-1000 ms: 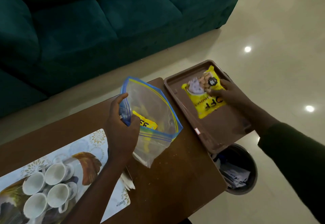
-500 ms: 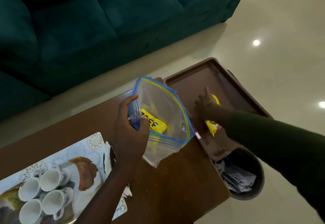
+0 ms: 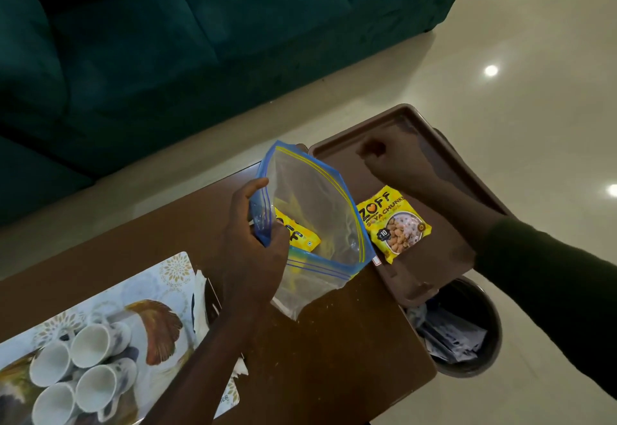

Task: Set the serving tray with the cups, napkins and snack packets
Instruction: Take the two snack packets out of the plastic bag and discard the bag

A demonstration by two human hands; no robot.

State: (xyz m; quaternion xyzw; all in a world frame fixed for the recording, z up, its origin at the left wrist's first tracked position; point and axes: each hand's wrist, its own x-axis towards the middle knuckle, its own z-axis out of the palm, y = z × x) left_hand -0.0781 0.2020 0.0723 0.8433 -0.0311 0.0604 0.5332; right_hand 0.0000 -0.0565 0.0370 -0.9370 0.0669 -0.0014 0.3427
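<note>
My left hand [image 3: 253, 244] grips the near edge of a clear zip bag [image 3: 314, 211] with a blue rim, held open above the brown table [image 3: 334, 358]. Another yellow snack packet [image 3: 297, 234] shows inside the bag. A brown serving tray [image 3: 430, 267] sits at the table's right end, overhanging it. One yellow snack packet [image 3: 394, 224] lies flat on the tray's near left part. My right hand [image 3: 390, 161] hovers over the tray beyond that packet, fingers curled and holding nothing. Several white cups [image 3: 90, 378] lie on a patterned mat [image 3: 157, 297] at the lower left, with white napkins [image 3: 200, 287] by its right edge.
A dark green sofa [image 3: 167, 40] fills the top left beyond a strip of pale floor. A round dark bin [image 3: 467, 334] with papers stands on the floor just under the tray's near corner.
My right hand has set the yellow packet down on the tray, let go and drawn up toward the tray's far side. The left hand keeps holding the bag open.
</note>
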